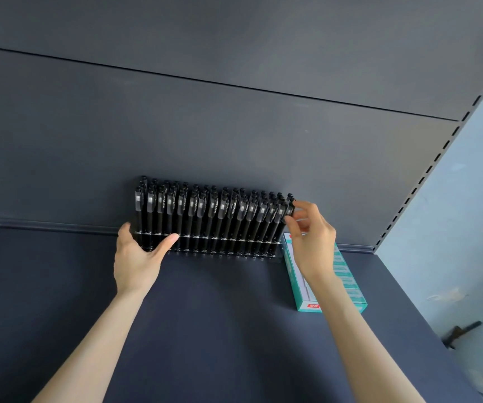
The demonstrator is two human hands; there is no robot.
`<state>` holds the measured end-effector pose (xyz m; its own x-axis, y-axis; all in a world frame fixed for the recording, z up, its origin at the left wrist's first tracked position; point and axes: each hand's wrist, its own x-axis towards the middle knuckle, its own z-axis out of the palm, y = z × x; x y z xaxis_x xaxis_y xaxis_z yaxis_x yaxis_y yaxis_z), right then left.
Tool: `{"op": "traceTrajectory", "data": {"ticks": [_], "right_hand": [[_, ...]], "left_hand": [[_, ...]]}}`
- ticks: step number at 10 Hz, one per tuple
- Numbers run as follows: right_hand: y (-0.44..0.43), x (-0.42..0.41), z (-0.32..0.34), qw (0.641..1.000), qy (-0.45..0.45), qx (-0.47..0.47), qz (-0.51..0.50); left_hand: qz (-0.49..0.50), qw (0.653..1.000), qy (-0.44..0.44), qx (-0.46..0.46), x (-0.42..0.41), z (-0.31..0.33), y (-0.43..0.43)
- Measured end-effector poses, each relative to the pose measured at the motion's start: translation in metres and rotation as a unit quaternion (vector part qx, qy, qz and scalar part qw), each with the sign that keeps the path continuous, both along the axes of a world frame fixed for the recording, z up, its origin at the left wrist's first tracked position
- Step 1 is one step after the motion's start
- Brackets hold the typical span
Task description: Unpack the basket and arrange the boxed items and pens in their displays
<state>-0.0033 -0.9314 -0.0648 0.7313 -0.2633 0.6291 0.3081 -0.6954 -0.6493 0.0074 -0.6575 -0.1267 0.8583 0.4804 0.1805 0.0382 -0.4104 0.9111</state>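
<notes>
Many blk pens [205,216] upright in rack [275,253].

Left hand [138,257] holds the pen rack [205,216]; right hand [312,239] pinches its end pen [290,205].
</notes>
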Motion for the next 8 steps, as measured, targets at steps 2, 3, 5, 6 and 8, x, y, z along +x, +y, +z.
{"op": "traceTrajectory", "data": {"ticks": [2, 3, 5, 6, 8], "right_hand": [[0.000, -0.006, -0.001, 1.000, -0.001, -0.001, -0.005], [0.000, -0.006, 0.000, 1.000, -0.001, -0.001, -0.001], [0.000, -0.009, 0.001, 1.000, 0.007, -0.004, 0.003], [0.000, -0.013, 0.003, 1.000, 0.012, -0.005, 0.003], [-0.001, -0.027, 0.010, 1.000, 0.013, 0.018, 0.007]], "left_hand": [[-0.005, 1.000, 0.006, 0.000, 0.001, -0.001, -0.001], [-0.006, 1.000, 0.009, 0.002, 0.000, -0.001, -0.001], [-0.006, 1.000, 0.016, 0.000, -0.001, -0.001, -0.001], [-0.006, 1.000, 0.023, -0.005, -0.004, 0.002, -0.002], [-0.008, 0.999, -0.017, -0.050, -0.016, 0.004, 0.001]]}}
